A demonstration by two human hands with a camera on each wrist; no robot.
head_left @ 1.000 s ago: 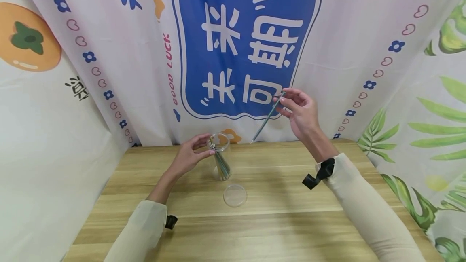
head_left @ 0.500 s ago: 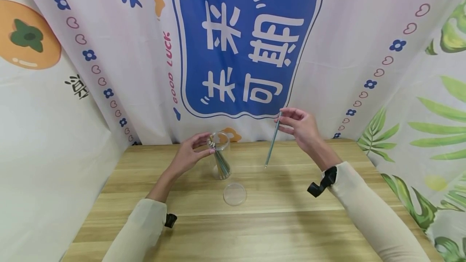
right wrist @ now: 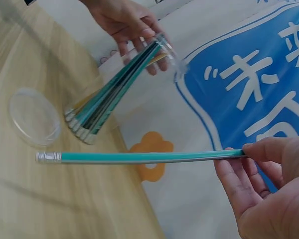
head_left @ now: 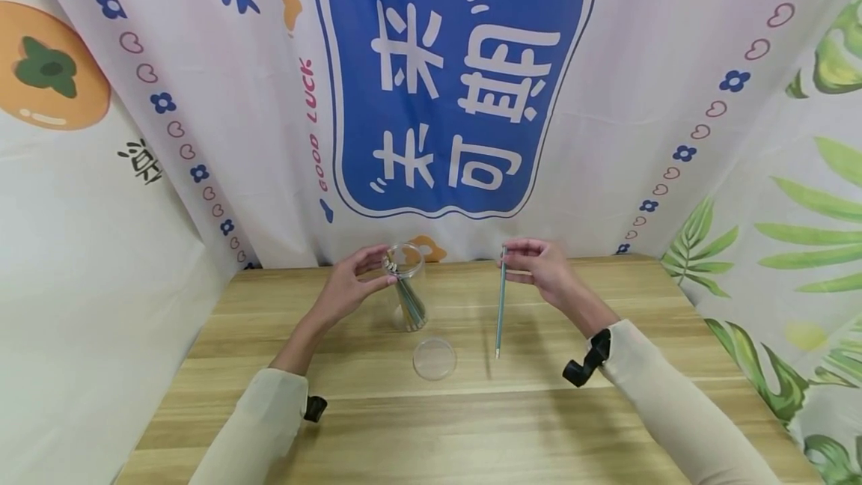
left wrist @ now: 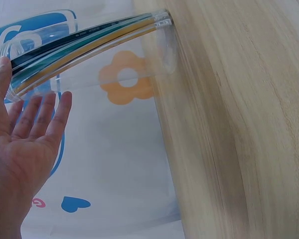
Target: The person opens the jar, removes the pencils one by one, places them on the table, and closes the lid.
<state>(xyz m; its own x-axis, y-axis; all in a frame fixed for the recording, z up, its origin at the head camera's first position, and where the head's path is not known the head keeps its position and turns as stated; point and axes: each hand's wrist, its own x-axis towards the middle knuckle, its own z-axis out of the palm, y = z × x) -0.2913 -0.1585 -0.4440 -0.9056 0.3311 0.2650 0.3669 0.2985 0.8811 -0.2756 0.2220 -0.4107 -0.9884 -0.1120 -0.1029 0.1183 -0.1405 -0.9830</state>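
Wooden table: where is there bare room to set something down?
Bare: wooden table between left sleeve and right sleeve, nearer than the lid; also between left hand and left edge. Crowded: between left hand and right hand, with jar, pencils and held pencil.

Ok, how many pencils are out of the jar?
1: the teal pencil, pinched in the right hand, eraser end down. The other pencils are bunched in the jar, overlapping too much to count.
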